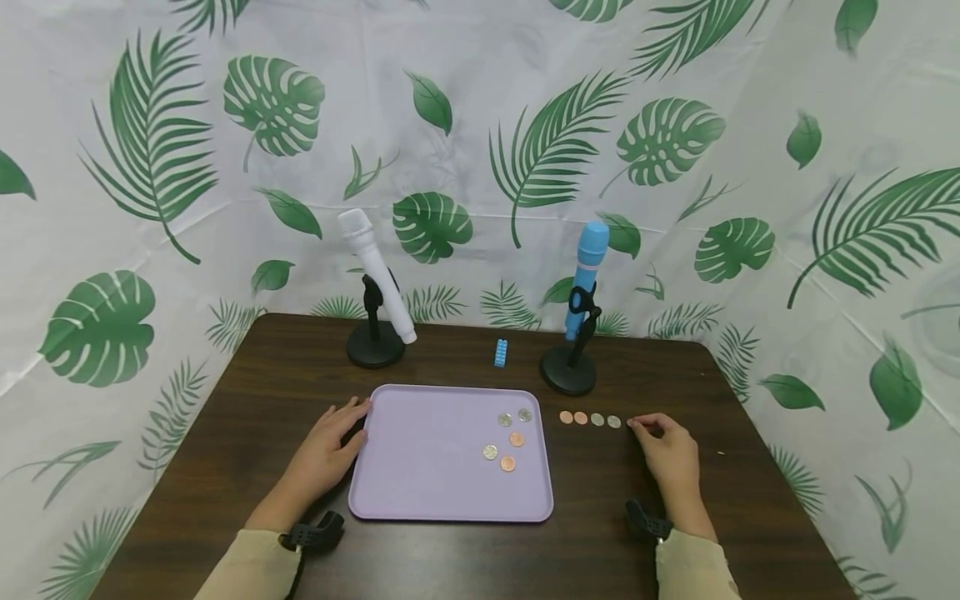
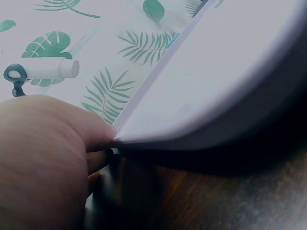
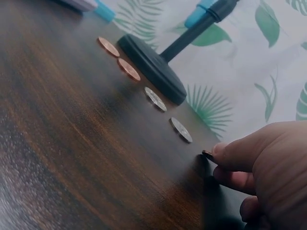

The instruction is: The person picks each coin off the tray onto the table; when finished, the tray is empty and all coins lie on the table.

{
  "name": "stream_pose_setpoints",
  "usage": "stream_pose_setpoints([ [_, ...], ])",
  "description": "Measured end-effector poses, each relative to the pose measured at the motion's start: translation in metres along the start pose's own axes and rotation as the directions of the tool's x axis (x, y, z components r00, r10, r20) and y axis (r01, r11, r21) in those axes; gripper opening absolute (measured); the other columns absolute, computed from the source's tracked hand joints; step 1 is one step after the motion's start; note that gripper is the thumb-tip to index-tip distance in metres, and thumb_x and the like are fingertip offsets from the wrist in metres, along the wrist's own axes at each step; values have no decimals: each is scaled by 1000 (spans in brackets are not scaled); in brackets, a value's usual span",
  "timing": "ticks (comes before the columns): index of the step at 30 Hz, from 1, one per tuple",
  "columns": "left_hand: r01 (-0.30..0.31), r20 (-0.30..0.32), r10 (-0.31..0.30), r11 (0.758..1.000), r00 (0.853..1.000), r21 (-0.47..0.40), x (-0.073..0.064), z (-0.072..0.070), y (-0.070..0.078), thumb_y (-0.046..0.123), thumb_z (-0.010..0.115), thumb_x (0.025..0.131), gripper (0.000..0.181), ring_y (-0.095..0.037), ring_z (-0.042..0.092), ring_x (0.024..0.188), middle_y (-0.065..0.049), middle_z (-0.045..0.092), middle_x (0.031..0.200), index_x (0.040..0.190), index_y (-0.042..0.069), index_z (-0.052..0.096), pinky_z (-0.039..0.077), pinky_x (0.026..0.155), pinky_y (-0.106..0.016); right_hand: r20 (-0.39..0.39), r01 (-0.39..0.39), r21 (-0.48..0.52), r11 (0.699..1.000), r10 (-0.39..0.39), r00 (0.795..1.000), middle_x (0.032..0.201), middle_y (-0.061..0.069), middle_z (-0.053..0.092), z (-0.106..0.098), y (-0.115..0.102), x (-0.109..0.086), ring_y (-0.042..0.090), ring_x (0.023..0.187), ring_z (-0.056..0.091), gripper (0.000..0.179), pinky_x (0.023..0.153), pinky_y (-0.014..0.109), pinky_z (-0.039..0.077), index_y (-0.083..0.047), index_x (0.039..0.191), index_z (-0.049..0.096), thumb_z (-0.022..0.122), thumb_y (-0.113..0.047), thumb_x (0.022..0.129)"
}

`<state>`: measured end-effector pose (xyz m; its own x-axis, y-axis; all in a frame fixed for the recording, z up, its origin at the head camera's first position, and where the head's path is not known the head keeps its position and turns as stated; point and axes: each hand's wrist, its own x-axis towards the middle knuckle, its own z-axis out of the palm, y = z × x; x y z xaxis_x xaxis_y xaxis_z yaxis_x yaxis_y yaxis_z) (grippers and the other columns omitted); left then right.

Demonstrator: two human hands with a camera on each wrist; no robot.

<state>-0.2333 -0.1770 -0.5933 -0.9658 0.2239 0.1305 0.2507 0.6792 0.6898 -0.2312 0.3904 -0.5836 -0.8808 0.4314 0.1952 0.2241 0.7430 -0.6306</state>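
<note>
My right hand point(image 1: 672, 457) pinches a coin point(image 3: 207, 154) between thumb and fingertips, low over the table. Only the coin's thin, dark coppery edge shows in the right wrist view. The hand is at the right end of a row of coins: two copper coins point(image 1: 566, 417), then two silver coins point(image 1: 597, 419), all lying flat. My left hand point(image 1: 324, 457) touches the left rim of a lilac tray point(image 1: 420, 512) with fingers loosely extended. Several more coins, silver coins point(image 1: 490, 452) and copper coins point(image 1: 507, 463), lie spread over the tray's right half.
Behind the tray, a white microphone point(image 1: 386, 283) leans in a black stand point(image 1: 375, 346). A blue microphone point(image 1: 588, 258) stands in another black stand point(image 1: 567, 371), close behind the coin row. Between them lies a small blue block point(image 1: 501, 352). A leaf-print cloth point(image 1: 450, 158) hangs behind the table.
</note>
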Motion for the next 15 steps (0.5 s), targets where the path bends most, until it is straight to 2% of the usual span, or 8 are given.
stream_pose_setpoints([
  [15, 0, -6, 0, 1000, 1000, -8, -1, -2, 1, 15, 65, 109, 53, -40, 37, 164, -17, 52, 167, 160, 7, 54, 18, 136, -67, 39, 22, -51, 998, -20, 999, 98, 9, 81, 2, 3, 1, 24, 80, 64, 22, 68, 32, 45, -13, 107, 81, 76, -34, 104],
])
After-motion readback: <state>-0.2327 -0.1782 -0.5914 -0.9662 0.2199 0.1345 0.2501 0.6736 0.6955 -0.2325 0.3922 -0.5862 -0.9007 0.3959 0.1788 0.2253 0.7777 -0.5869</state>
